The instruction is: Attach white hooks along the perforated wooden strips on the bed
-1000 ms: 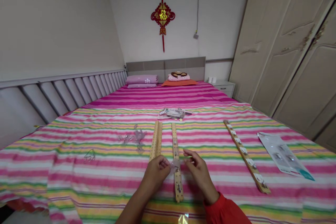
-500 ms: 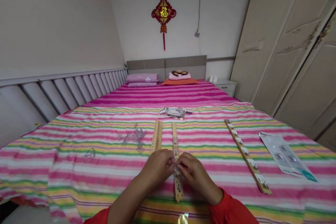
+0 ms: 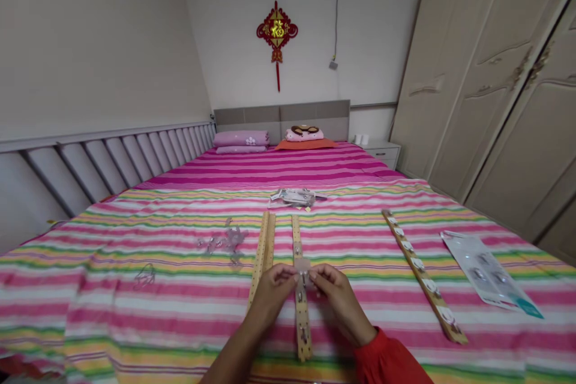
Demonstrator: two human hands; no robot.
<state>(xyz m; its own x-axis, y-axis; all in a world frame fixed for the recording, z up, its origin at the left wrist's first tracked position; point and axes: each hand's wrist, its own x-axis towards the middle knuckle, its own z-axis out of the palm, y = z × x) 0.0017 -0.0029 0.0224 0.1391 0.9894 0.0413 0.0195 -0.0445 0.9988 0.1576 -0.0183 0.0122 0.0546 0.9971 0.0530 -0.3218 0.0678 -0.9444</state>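
Observation:
My left hand (image 3: pixel 271 294) and my right hand (image 3: pixel 338 299) meet over a wooden perforated strip (image 3: pixel 299 311) lying lengthwise on the striped bedspread (image 3: pixel 135 300). Both pinch a small clear adhesive hook (image 3: pixel 302 267) between their fingertips, held just above the strip. The strip carries a few hooks near its middle. Just left of it lies a pair of bare wooden strips (image 3: pixel 263 252). My right wrist wears a red sleeve (image 3: pixel 387 363).
A third wooden strip (image 3: pixel 423 276) with several hooks lies to the right, a plastic packet (image 3: pixel 490 276) beyond it. Loose clear hooks (image 3: pixel 225 240) lie left, opened packaging (image 3: pixel 294 197) farther back. Pillows (image 3: pixel 243 139) at the headboard, wardrobe (image 3: pixel 495 102) on the right.
My hands came together from apart, closed on the small hook over the strip, and now lift it slightly, fingertips still pinched. The view shifted a little.

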